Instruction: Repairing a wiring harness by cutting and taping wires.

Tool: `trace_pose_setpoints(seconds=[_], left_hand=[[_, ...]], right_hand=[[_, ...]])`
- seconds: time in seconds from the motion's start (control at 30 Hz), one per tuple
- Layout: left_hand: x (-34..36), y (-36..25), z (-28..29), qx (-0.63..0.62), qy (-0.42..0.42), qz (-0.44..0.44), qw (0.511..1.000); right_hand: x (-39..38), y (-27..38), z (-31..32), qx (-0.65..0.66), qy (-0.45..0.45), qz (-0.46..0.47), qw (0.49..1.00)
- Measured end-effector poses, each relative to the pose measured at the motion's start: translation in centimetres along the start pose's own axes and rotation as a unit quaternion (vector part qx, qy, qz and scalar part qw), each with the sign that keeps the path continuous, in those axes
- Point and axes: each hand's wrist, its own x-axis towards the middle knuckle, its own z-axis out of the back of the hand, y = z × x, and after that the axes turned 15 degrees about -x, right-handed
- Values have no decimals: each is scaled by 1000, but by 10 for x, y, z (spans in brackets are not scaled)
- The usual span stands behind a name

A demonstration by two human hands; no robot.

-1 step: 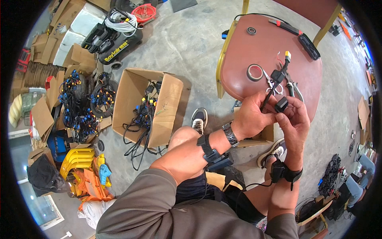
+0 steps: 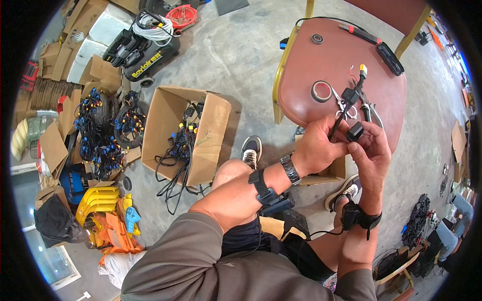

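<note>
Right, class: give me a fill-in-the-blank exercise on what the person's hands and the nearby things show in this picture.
1. Both hands, left hand and right hand, hold a black ____ with a yellow connector at its far end.
2. The roll of tape lies on the ____ chair seat.
3. The cardboard box on the floor holds black ____.
4. Each wrist wears a black ____.

Missing words: cable; red; cables; strap

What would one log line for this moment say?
left hand: grips black cable | right hand: holds black connector | behind: red chair, tape roll, pliers
</note>
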Motion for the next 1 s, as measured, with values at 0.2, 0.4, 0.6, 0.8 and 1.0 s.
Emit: trace_pose_setpoints(seconds=[0.2,0.4,0.6,0.8,1.0], left_hand=[[0,1,0,5,5,1,1000],[-1,5,3,1,0,-9,1000],[2,5,1,11,3,-11,1000],[-8,-3,-5,95,-26,22,995],[-8,9,4,74,2,24,997]], right_hand=[[0,-3,-2,2,-10,7,1000],[0,-3,-5,5,-10,3,1000],[0,4,-5,-3,-26,-12,1000],[3,-10,16,-21,-78,-16,997],[26,-2,35,-48,-133,-37,989]])
